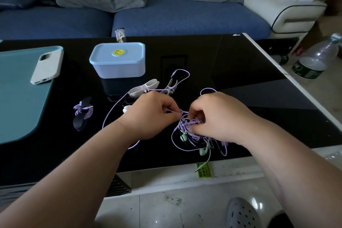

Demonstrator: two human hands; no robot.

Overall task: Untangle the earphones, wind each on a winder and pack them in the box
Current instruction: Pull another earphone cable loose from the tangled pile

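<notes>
Untangling step. Thin lilac cord (181, 111) is pinched by left hand (151, 114), lilac-and-mint earphone tangle (187, 126) gripped by right hand (218, 116). Gentle drawing-out is judged needed next.

bare forearms (88, 161) lead to left hand (149, 114) and right hand (220, 116); one grey perforated clog (242, 214).

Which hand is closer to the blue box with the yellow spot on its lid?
Left. The left hand sits in front of the box, a little to its right, pinching a purple cord. The right hand is farther right, holding the tangle of earphones.
</notes>
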